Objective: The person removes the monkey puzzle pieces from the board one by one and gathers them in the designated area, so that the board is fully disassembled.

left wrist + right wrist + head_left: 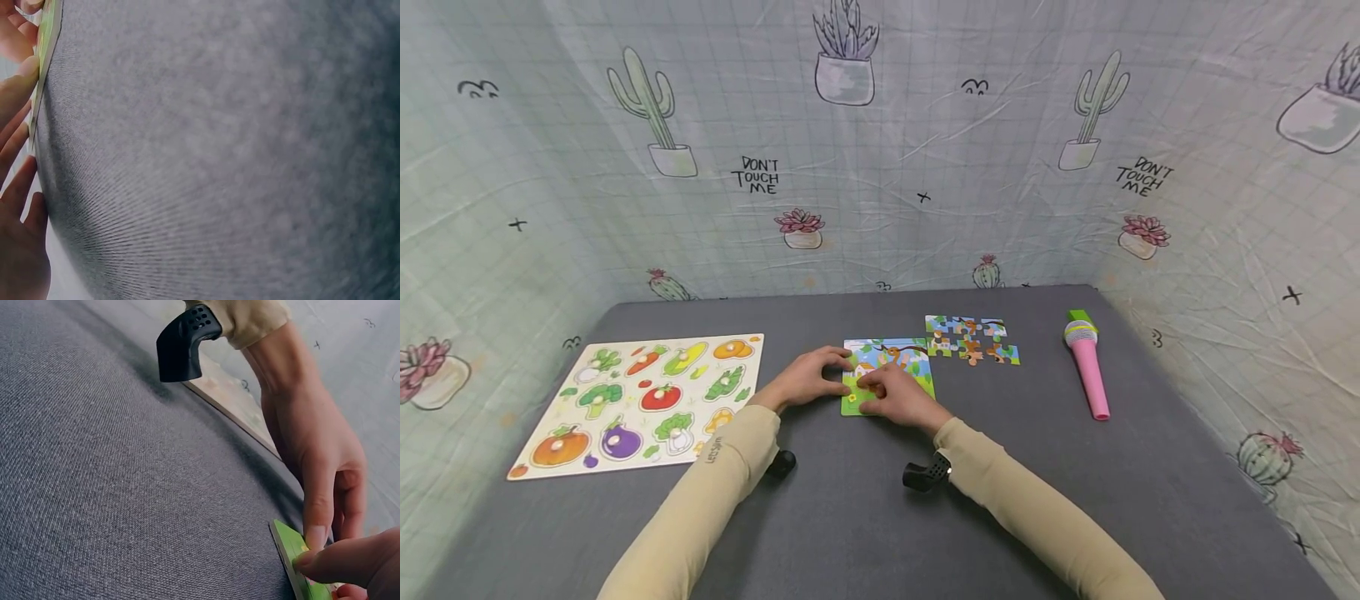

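A small green and blue picture board lies flat at the middle of the table. At its left edge rests my left hand, thumb and fingers spread along the side; the left wrist view shows its thumb touching the board's edge. Over the board's lower middle is my right hand, fingers bent and thumb on the surface; what lies under its fingertips is hidden. In the right wrist view the right thumb touches the green board beside the left thumb.
Several joined and loose puzzle pieces lie just right of the board. A white vegetable board with knobbed pieces lies on the left. A pink toy microphone with a green end is on the right. Patterned cloth walls surround the grey table.
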`<state>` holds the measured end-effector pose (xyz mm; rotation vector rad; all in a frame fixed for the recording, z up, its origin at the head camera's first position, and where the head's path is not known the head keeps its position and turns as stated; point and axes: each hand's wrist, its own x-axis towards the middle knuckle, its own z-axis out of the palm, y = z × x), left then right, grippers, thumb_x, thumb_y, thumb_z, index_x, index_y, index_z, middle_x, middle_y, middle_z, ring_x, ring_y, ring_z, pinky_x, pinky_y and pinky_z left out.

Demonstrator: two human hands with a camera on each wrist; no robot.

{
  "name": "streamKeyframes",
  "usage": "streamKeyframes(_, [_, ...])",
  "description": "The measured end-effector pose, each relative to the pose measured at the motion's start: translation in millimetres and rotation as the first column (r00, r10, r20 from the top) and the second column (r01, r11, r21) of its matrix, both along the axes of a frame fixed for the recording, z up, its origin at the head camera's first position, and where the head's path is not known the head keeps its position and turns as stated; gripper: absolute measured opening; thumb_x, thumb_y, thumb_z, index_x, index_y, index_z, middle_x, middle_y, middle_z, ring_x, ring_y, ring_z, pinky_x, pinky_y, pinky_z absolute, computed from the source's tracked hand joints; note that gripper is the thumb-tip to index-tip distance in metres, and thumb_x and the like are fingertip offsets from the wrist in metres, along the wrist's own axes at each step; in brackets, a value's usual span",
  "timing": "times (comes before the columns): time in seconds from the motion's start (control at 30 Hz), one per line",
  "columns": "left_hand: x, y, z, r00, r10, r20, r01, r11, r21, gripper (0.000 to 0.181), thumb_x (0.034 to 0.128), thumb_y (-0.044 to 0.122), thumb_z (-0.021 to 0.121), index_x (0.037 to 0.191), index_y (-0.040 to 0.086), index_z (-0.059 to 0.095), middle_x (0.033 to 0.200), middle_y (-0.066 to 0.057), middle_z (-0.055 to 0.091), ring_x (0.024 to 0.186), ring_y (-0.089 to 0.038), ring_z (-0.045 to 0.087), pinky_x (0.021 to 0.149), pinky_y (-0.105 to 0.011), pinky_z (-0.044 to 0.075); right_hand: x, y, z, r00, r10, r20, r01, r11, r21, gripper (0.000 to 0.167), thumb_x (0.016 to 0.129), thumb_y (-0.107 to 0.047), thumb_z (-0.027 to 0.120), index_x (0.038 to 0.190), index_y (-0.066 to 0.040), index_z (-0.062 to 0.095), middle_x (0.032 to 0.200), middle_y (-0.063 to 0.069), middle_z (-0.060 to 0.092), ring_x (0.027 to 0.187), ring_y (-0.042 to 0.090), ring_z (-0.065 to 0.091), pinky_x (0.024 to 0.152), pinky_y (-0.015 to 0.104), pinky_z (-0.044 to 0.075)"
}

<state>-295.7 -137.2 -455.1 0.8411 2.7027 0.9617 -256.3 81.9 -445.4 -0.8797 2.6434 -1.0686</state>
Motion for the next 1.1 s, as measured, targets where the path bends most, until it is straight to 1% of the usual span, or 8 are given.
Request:
streamKeyframes(0.1, [0.5, -1.6, 0.4, 1.000, -0.007, 0.004, 0.007, 1.000, -0.003, 0.036, 0.0860, 0.023, 0.077, 0.117, 0.007, 0.069, 0.143, -0.010, 0.051, 0.135, -0.031, 0.042, 0.111, -0.048, 0.035, 2.9, -1.8, 1.2, 0.999, -0.015, 0.036, 0.014, 1.000, 0.018, 0.035, 0.088, -0.009, 0.071, 0.122, -0.002, 0.067, 0.099, 0.012, 0.058, 0.083, 0.018, 0.046, 0.072, 0.032, 0.043])
streamKeyframes(0.2, [0.8, -2.0, 1.4, 1.000, -0.019, -0.002, 0.019, 1.000, 0.002, 0.036, 0.0857, 0.023, 0.077, 0.116, 0.005, 0.069, 0.142, -0.012, 0.051, 0.134, -0.032, 0.043, 0.110, -0.048, 0.035, 4.7, -2.0, 1.9, 0.998, -0.030, 0.057, 0.028, 0.999, 0.027, 0.036, 0.089, -0.009, 0.071, 0.124, -0.004, 0.066, 0.104, 0.013, 0.053, 0.085, 0.019, 0.044, 0.071, 0.033, 0.041])
streamKeyframes(0.27, [0.9, -2.3, 1.7, 1.000, -0.026, -0.007, 0.026, 1.000, 0.005, 0.036, 0.0859, 0.023, 0.077, 0.116, 0.005, 0.069, 0.142, -0.013, 0.051, 0.133, -0.034, 0.044, 0.110, -0.049, 0.036, 5.0, -2.3, 1.8, 0.998, -0.032, 0.052, 0.030, 0.999, 0.036, 0.036, 0.089, -0.010, 0.071, 0.124, -0.004, 0.066, 0.105, 0.013, 0.052, 0.085, 0.020, 0.045, 0.072, 0.033, 0.041])
streamKeyframes(0.43, [0.3, -2.6, 2.8, 0.999, -0.023, 0.030, 0.023, 1.000, 0.006, 0.035, 0.0863, 0.023, 0.076, 0.117, 0.006, 0.069, 0.143, -0.010, 0.050, 0.135, -0.032, 0.042, 0.110, -0.048, 0.036, 3.8, -3.3, 1.0, 1.000, -0.026, 0.017, 0.025, 0.997, 0.068, 0.034, 0.089, -0.011, 0.071, 0.123, -0.005, 0.067, 0.104, 0.012, 0.053, 0.085, 0.020, 0.046, 0.072, 0.033, 0.042])
streamKeyframes(0.53, [0.3, -2.8, 3.7, 0.999, -0.019, 0.049, 0.019, 1.000, 0.004, 0.036, 0.0865, 0.023, 0.076, 0.118, 0.007, 0.069, 0.144, -0.009, 0.050, 0.135, -0.031, 0.042, 0.110, -0.048, 0.036, 3.3, -3.7, 0.6, 1.000, -0.025, 0.012, 0.024, 0.997, 0.075, 0.035, 0.089, -0.011, 0.071, 0.123, -0.006, 0.067, 0.104, 0.011, 0.053, 0.086, 0.019, 0.047, 0.073, 0.033, 0.042])
streamKeyframes(0.7, [1.2, -2.5, 5.2, 0.998, -0.018, 0.056, 0.018, 1.000, 0.009, 0.035, 0.0866, 0.024, 0.076, 0.117, 0.008, 0.069, 0.144, -0.009, 0.050, 0.135, -0.031, 0.042, 0.110, -0.049, 0.036, 3.2, -3.8, -0.1, 0.999, -0.034, 0.021, 0.033, 0.997, 0.071, 0.036, 0.089, -0.011, 0.072, 0.124, -0.006, 0.066, 0.104, 0.011, 0.052, 0.085, 0.019, 0.047, 0.073, 0.033, 0.042])
streamKeyframes(0.9, [0.2, -2.2, 5.0, 0.999, -0.019, 0.048, 0.018, 1.000, 0.011, 0.035, 0.0864, 0.023, 0.076, 0.117, 0.008, 0.069, 0.144, -0.009, 0.050, 0.135, -0.031, 0.042, 0.110, -0.049, 0.035, 4.5, -3.9, 1.1, 0.998, -0.049, 0.042, 0.047, 0.998, 0.050, 0.037, 0.089, -0.011, 0.071, 0.125, -0.007, 0.065, 0.103, 0.010, 0.050, 0.084, 0.019, 0.044, 0.072, 0.032, 0.041])
streamKeyframes(1.1, [-1.7, -2.3, 3.3, 0.998, -0.024, 0.054, 0.024, 1.000, 0.007, 0.035, 0.0864, 0.022, 0.076, 0.117, 0.008, 0.070, 0.144, -0.009, 0.050, 0.137, -0.032, 0.040, 0.111, -0.050, 0.035, 7.7, -4.0, 1.4, 0.998, -0.054, 0.044, 0.053, 0.998, 0.024, 0.040, 0.090, -0.008, 0.070, 0.128, -0.005, 0.063, 0.104, 0.011, 0.049, 0.083, 0.019, 0.044, 0.071, 0.034, 0.041])
